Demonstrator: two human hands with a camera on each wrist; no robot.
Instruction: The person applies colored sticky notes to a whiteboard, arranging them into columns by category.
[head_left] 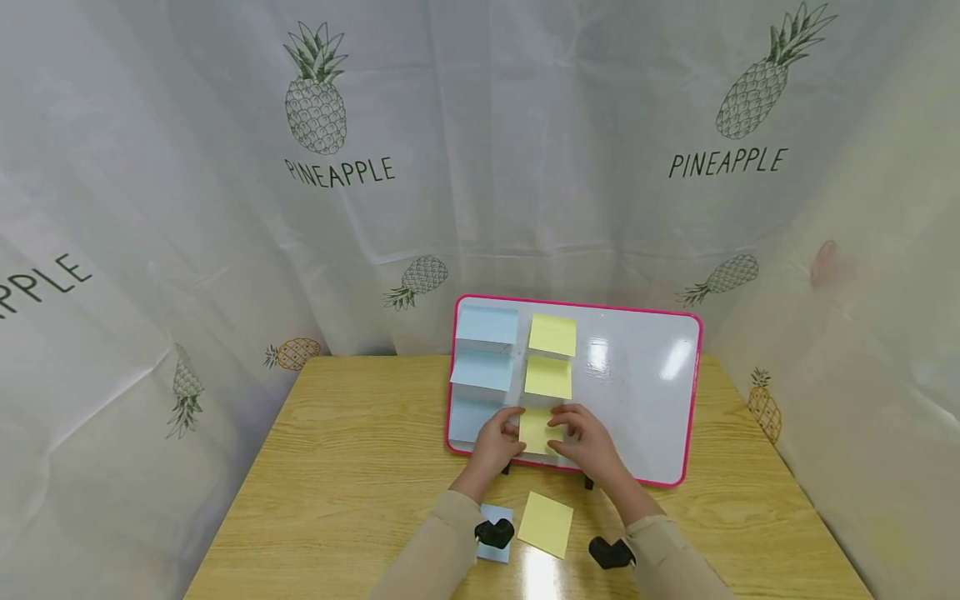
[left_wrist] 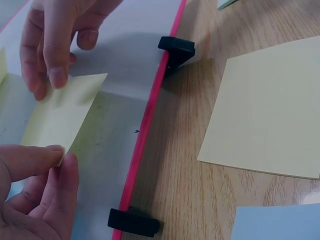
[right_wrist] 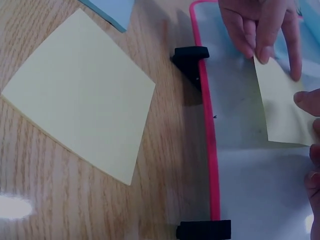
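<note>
A yellow sticky note (head_left: 537, 431) lies against the lower part of the whiteboard (head_left: 630, 392), below two other yellow notes. My left hand (head_left: 497, 446) pinches the note's lower left corner between thumb and fingers, plain in the left wrist view. On the opposite side, my right hand (head_left: 588, 442) touches the note (left_wrist: 60, 110) with its fingertips, the thumb held apart from the paper. The note's lower edge stands off the board, casting a shadow. A column of blue notes (head_left: 483, 369) hangs to the left, the lowest partly behind my left hand.
A yellow sticky-note pad (head_left: 546, 525) lies on the wooden table (head_left: 337, 467) in front of the board. Beside it is a blue pad (head_left: 495, 554), partly covered by the left wrist's black camera piece. Black feet (left_wrist: 134, 222) support the board's pink lower edge. A pineapple-print curtain (head_left: 525, 167) surrounds the table.
</note>
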